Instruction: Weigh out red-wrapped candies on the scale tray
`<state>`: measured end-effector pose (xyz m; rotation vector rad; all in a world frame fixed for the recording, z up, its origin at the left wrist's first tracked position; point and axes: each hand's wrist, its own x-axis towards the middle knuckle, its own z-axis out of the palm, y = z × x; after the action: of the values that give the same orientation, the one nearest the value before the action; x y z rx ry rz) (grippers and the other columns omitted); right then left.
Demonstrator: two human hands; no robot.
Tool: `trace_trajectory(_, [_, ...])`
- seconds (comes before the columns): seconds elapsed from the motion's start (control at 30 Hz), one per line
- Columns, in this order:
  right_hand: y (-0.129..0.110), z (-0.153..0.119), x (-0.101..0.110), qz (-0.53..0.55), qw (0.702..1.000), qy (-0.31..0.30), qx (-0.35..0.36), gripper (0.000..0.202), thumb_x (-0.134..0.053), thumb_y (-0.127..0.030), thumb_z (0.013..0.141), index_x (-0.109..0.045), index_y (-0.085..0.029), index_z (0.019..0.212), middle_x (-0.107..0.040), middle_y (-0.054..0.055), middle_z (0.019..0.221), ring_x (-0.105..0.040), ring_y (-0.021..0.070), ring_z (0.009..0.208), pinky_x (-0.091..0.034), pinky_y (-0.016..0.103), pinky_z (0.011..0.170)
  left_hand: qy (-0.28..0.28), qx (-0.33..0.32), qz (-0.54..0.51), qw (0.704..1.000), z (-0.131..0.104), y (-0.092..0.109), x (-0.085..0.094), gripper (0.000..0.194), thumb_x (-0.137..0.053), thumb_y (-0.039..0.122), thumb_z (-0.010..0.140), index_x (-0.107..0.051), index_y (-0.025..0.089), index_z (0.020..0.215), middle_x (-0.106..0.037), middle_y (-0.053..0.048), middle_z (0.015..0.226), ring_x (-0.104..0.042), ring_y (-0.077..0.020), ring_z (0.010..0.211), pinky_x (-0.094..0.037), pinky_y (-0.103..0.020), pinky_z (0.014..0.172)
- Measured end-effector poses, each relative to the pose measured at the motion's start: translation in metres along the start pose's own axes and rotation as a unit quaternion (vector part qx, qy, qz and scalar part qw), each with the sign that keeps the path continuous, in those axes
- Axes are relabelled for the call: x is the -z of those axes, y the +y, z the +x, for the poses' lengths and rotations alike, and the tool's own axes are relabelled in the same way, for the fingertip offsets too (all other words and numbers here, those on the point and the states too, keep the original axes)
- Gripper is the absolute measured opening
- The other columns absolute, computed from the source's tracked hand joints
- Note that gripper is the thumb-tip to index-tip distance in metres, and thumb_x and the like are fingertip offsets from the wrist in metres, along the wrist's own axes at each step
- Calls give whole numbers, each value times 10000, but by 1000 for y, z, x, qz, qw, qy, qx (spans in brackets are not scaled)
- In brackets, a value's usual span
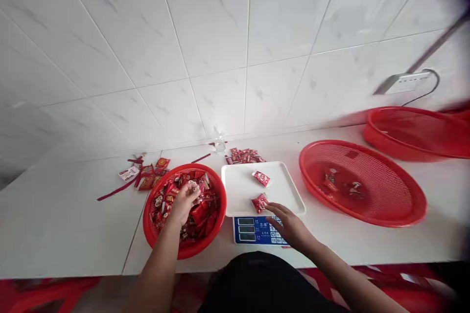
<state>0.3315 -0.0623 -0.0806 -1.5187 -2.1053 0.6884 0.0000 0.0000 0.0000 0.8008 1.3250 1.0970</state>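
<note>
My left hand [183,204] is over a round red plastic basket [219,190] full of small, mostly red wrapped packets [200,212]. Its fingers are curled together at the tips, and I cannot make out what is between them. A white tray [238,190] lies on a blue-panelled digital scale [259,230]. Two small red-and-white packets rest on the tray, an upper packet [262,178] and a lower packet [260,202]. With fingers stretched out, my right hand [290,227] reaches over the tray's front edge, fingertips at the lower packet's right side.
Behind the tray lies a pile of red packets [244,156]. More packets [147,176] and dark red strips [117,191] lie left of the basket. A small clear bottle [219,139] stands by the wall. To the right are a tilted red basket [385,176] and another red basket [422,129].
</note>
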Motion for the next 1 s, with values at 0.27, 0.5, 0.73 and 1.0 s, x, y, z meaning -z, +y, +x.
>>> trace_trajectory(0.27, [-4, 0, 8, -11, 1000, 3, -19, 353, -455, -351, 910, -605, -209, 1196, -611, 117, 1256, -574, 257, 1159, -482, 437, 974, -98, -3, 5, 995, 21, -40, -96, 441, -813, 407, 567, -567, 187, 858, -594, 4, 794, -602, -131, 699, -514, -270, 635])
trace_trajectory(0.5, [-4, -6, 13, 21, 998, 13, -56, 358, -465, -363, 896, -617, -213, 1184, -607, 119, 1258, -559, 266, 1171, -461, 449, 990, -108, -15, 94, 990, 33, -64, -112, 378, -784, 387, 594, -563, 173, 814, -570, 25, 644, -534, -104, 561, -434, -227, 536])
trace_trajectory(0.73, [-13, 0, 9, 110, 990, 8, -86, 360, -509, -371, 852, -630, -223, 1158, -607, 119, 1250, -540, 288, 1185, -415, 478, 1012, -132, -33, 147, 980, 22, -59, -99, 352, -734, 378, 652, -559, 179, 883, -590, 11, 719, -537, -107, 605, -426, -233, 582])
trace_trajectory(1.0, [-30, 19, 0, 277, 950, -33, -141, 365, -555, -413, 820, -624, -187, 1098, -673, 11, 732, -641, 179, 692, -528, 319, 651, -267, -57, 223, 936, -16, -65, -109, 220, -676, 256, 709, -645, 182, 914, -670, -16, 804, -608, -149, 741, -481, -262, 711])
